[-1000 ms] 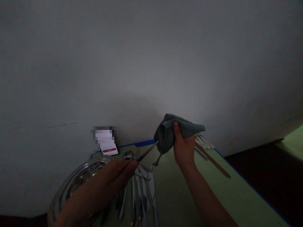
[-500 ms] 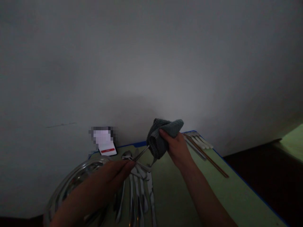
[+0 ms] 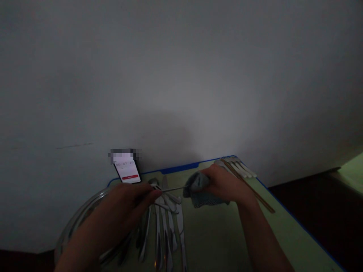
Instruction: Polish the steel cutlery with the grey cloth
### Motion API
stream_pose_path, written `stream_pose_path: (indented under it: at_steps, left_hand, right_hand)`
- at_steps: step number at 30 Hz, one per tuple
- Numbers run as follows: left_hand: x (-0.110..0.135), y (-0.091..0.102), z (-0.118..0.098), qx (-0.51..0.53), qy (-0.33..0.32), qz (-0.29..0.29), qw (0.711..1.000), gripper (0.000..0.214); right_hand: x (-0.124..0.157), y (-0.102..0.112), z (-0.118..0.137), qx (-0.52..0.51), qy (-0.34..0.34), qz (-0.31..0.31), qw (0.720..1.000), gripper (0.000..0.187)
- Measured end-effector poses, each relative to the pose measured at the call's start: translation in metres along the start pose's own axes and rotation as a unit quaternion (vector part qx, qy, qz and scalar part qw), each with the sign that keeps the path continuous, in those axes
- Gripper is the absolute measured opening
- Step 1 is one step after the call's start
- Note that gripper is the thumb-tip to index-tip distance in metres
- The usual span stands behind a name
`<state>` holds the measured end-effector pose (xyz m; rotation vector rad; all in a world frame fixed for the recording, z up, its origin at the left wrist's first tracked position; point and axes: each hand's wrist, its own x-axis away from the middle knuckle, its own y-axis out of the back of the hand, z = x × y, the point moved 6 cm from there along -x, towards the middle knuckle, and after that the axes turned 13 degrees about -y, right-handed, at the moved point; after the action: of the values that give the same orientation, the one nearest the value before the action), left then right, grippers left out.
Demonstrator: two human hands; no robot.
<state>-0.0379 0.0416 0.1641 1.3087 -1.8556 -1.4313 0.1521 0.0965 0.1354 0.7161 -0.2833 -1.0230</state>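
My left hand [image 3: 138, 198] is closed on one end of a thin metal piece of cutlery [image 3: 173, 189], its kind hidden. The other end runs into a grey-green cloth [image 3: 198, 185], which my right hand [image 3: 222, 181] grips around it. Below and beside my left hand, several knives and spoons [image 3: 159, 230] lie side by side, some crossing at their far ends.
A shiny metal bowl [image 3: 66, 230] stands at the left, partly behind my left arm. A phone [image 3: 129, 170] leans against the wall. Brown chopsticks [image 3: 255, 194] and several white-handled forks [image 3: 245, 170] lie at the right of the green, blue-edged table [image 3: 283, 234].
My right hand has turned over and moved down and slightly right with the cloth. The cutlery piece now lies nearly level between my hands; before, it slanted upward.
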Motion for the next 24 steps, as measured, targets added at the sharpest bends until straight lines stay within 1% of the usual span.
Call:
stream_pose_path:
  at_steps: [3, 8, 10, 12, 15, 17, 19, 22, 24]
  left_hand:
    - [0.000, -0.006, -0.003, -0.020, -0.004, 0.060, 0.998, 0.040]
    - [-0.005, -0.012, -0.004, -0.027, -0.011, 0.069, 0.997, 0.038]
    - [-0.010, -0.019, -0.009, -0.025, -0.033, 0.079, 0.996, 0.036]
    - [-0.013, -0.029, -0.014, -0.015, -0.052, 0.106, 0.993, 0.034]
    - [-0.016, -0.037, -0.019, 0.002, -0.071, 0.113, 0.991, 0.029]
    - [-0.016, -0.036, -0.017, -0.002, -0.073, 0.104, 0.992, 0.030]
    - [-0.016, -0.032, -0.013, -0.016, -0.066, 0.094, 0.993, 0.035]
    - [-0.014, -0.024, -0.008, -0.016, -0.053, 0.084, 0.995, 0.038]
    - [-0.010, -0.016, -0.004, 0.007, -0.039, 0.063, 0.997, 0.036]
  right_hand:
    - [0.000, -0.007, 0.007, 0.036, 0.027, 0.020, 0.999, 0.020]
    - [0.001, -0.020, 0.019, 0.089, 0.042, 0.043, 0.994, 0.016]
    - [0.001, -0.028, 0.025, 0.115, 0.050, 0.038, 0.991, 0.015]
    - [-0.001, -0.035, 0.030, 0.139, 0.064, 0.028, 0.988, 0.014]
    - [-0.002, -0.040, 0.033, 0.145, 0.078, 0.030, 0.986, 0.015]
    - [-0.003, -0.039, 0.031, 0.128, 0.074, 0.045, 0.988, 0.016]
    - [-0.003, -0.033, 0.026, 0.106, 0.065, 0.053, 0.991, 0.015]
    - [-0.001, -0.018, 0.016, 0.069, 0.045, 0.043, 0.996, 0.016]
    - [0.000, -0.007, 0.006, 0.044, 0.023, 0.025, 0.998, 0.017]
